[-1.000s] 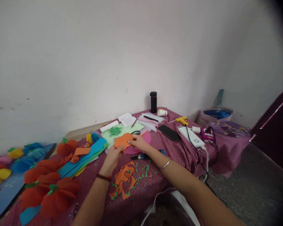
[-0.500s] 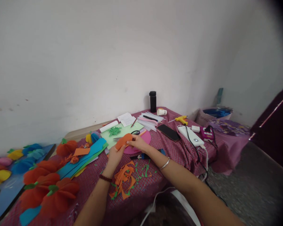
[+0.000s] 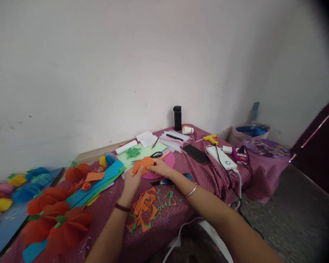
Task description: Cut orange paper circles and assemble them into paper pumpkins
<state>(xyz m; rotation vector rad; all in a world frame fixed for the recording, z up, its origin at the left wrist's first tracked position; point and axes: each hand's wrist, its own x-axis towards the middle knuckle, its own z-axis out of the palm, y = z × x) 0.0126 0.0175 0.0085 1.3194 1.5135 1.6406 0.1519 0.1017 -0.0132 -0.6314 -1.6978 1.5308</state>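
1. Surface: a table [image 3: 109, 210] under a checked, purplish-red cloth fills the lower middle of the frame, the cloth creased and hanging in folds at centre right
2. Room: a pale, marked wall [image 3: 98, 65] takes up the upper frame; grey speckled floor [image 3: 279, 212] shows at lower right, and a dark maroon panel [image 3: 318, 157] at the right edge
3. Item in hand: an orange paper piece [image 3: 144, 163], rounded in outline, is held up just below the centre of the frame
4. Orientation: its long axis runs at a shallow slant, one end towards the lower left, the other towards the upper right; its broad face is turned to the camera
5. Left hand [image 3: 132, 180]: closed in a pinch on the lower-left end, thumb on the near face
6. Right hand [image 3: 161, 168]: fingers drawn together, pinching the right end
7. Adjacent: scissors [image 3: 157, 155] lie just beyond the piece, partly hidden by it, and a pink disc [image 3: 168, 160] lies partly under the right hand
8. Below in frame: orange scraps [image 3: 145, 208] lie in a loose heap between the forearms
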